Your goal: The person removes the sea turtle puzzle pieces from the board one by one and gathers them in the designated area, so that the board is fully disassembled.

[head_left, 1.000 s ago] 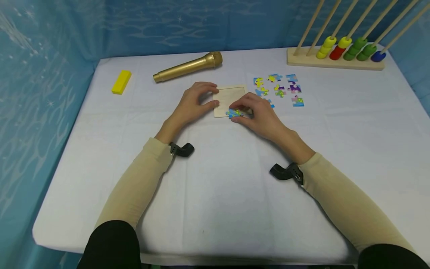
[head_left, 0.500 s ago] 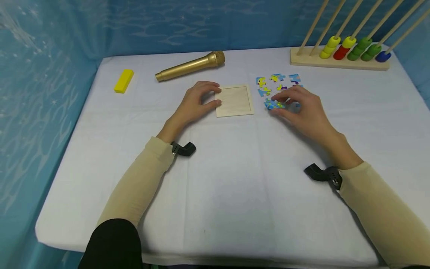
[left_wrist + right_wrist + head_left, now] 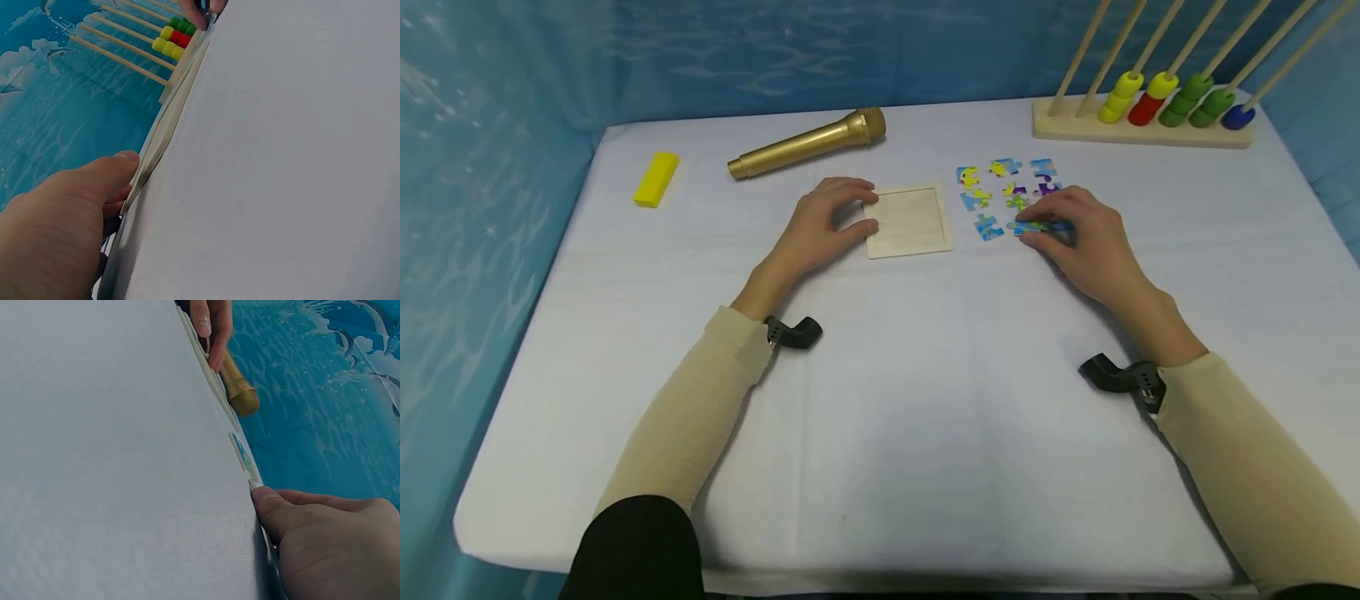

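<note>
A square wooden puzzle tray (image 3: 910, 223) with a raised border lies bare on the white table. My left hand (image 3: 816, 225) is at its left side, thumb and fingertips spread apart and resting on the border. To the tray's right, my right hand (image 3: 1086, 237) pinches a blue-and-green puzzle piece (image 3: 1026, 227) between thumb and fingers, low over the table. The fingers hide part of that piece. Beside it lies a blue puzzle piece (image 3: 988, 227), and several colourful pieces with yellow and purple prints are spread in rows behind.
A gold microphone (image 3: 808, 146) lies behind the tray, and a yellow block (image 3: 657, 179) sits at the back left. A wooden bead rack (image 3: 1142, 125) with upright rods stands at the back right. Blue patterned cloth (image 3: 820, 58) hangs behind the table.
My right hand has moved right, from over the tray to the lower row of spread pieces, carrying what it pinched. The left hand has stayed at the tray's left edge.
</note>
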The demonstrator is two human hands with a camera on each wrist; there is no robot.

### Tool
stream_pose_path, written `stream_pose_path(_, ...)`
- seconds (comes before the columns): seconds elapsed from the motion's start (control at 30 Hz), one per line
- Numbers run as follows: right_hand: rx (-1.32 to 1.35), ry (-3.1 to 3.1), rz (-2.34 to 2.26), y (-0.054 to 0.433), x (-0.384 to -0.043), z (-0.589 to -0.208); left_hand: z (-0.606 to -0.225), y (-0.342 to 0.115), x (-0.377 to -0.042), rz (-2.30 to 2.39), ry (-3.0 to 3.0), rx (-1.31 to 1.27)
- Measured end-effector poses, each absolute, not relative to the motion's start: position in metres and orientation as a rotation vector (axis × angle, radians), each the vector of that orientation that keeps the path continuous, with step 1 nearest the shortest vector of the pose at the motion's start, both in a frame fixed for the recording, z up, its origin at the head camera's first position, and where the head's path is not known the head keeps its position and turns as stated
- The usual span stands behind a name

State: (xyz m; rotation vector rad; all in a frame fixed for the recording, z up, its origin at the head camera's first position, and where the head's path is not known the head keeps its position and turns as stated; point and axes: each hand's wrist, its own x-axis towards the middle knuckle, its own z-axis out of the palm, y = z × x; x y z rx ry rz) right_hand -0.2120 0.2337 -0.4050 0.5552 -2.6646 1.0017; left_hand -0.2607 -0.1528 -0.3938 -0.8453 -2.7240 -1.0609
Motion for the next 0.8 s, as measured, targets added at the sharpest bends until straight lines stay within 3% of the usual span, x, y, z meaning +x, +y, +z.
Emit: stream_pose_path(0.8,0.509,-2.604,0.981,0.2287,-0.2089,-0.4053,-0.3949,-0.1544,-0.2625,-1.069,-2.725,-0.85)
